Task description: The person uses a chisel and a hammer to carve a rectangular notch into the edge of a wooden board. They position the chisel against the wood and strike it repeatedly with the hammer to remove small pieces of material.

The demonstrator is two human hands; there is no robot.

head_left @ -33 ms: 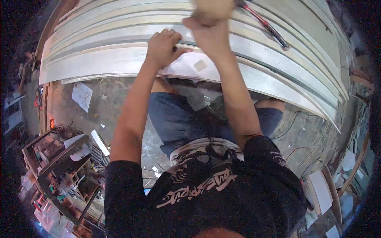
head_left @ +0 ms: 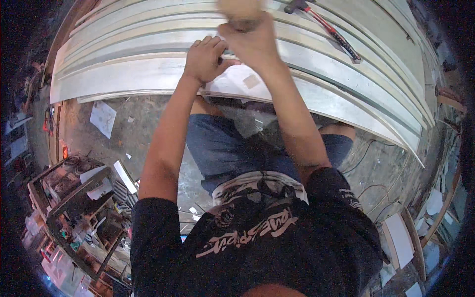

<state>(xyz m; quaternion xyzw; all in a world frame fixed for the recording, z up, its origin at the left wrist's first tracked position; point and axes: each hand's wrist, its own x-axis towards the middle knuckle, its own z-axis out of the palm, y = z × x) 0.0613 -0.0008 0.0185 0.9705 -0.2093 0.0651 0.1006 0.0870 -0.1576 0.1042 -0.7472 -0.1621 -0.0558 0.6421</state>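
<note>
I am seeing the left hand [head_left: 205,59] pressing curled fingers on the near aluminium strip [head_left: 123,74]; the right hand [head_left: 250,42] is fisting a blurred wooden tool [head_left: 240,10] just right, above it

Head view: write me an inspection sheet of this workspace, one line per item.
Surface: long pale metal strips lie side by side across a bench.
Job's things: a tan rounded block, blurred, sits in the right hand; a flat pale sheet piece lies on the strips by the left hand.
Clutter: a red-handled hammer lies on the strips to the right.
Hands: left presses down on the strips; right is closed around the block, raised.
Cables: thin wires trail on the floor at the right.
Surroundings: a dusty floor with paper scraps; a cluttered rack at lower left.
</note>
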